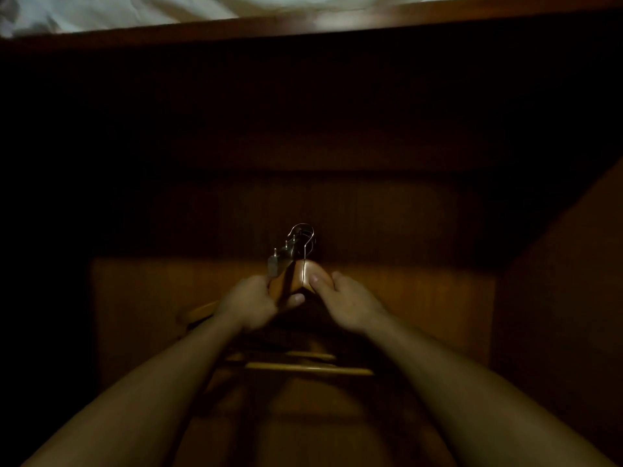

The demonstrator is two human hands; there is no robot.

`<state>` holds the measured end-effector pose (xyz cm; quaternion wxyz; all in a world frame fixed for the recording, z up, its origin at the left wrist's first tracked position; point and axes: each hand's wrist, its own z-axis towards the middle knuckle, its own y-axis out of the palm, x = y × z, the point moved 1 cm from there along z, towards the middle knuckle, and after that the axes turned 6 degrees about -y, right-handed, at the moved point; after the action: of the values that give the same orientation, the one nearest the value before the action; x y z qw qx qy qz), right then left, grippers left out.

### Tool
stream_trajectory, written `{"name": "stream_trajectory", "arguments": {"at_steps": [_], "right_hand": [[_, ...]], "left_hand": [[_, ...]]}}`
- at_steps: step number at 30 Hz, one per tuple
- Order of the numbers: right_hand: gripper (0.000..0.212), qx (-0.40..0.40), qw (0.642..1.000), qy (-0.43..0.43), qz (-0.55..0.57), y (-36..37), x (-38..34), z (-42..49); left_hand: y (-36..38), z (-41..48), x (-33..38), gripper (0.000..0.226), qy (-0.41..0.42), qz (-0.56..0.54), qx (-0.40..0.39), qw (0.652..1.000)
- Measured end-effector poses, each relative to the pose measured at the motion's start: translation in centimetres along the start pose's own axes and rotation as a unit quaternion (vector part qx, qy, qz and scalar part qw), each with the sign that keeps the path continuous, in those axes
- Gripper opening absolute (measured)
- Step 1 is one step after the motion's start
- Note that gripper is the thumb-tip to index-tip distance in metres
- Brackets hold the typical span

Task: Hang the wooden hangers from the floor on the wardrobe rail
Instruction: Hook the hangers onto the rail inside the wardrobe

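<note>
While left hand [249, 306], right hand [349, 306] hold wooden hangers [290, 281], wardrobe wall [559, 281] well apart.

Both hands held a bunch of wooden hangers [292, 281] up inside the dark wardrobe [556, 281]: left hand [251, 303] gripped one side, right hand [347, 306] the other, metal hooks [301, 239] bunched together on top.

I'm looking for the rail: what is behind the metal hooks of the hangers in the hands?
Behind the hooks of the hangers, only the wardrobe's brown wooden panel shows. No rail is visible, and the space above is too dark to tell.
</note>
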<state>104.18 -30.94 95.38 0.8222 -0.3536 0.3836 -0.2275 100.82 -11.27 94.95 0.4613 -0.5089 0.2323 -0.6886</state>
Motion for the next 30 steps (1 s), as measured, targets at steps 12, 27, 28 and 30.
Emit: {"name": "stream_trajectory", "arguments": {"at_steps": [12, 27, 28, 30], "right_hand": [[0.064, -0.028, 0.998, 0.011, -0.064, 2.2, 1.1, 1.4], [0.064, -0.033, 0.961, 0.045, -0.27, 0.3, 1.1, -0.3], [0.063, -0.035, 0.961, 0.048, -0.27, 0.1, 1.1, -0.6], [0.059, -0.04, 0.961, 0.051, -0.27, -0.2, 0.9, -1.3]], "left_hand": [[2.7, 1.3, -1.8, 0.035, -0.064, -0.031, -0.013, 0.997], [1.4, 0.5, -3.1, 0.048, -0.092, 0.064, 0.09, 0.99], [1.1, 0.3, -3.4, 0.042, -0.097, 0.064, 0.095, 0.989], [0.5, -0.3, -4.0, 0.036, -0.106, 0.062, 0.098, 0.987]]}}
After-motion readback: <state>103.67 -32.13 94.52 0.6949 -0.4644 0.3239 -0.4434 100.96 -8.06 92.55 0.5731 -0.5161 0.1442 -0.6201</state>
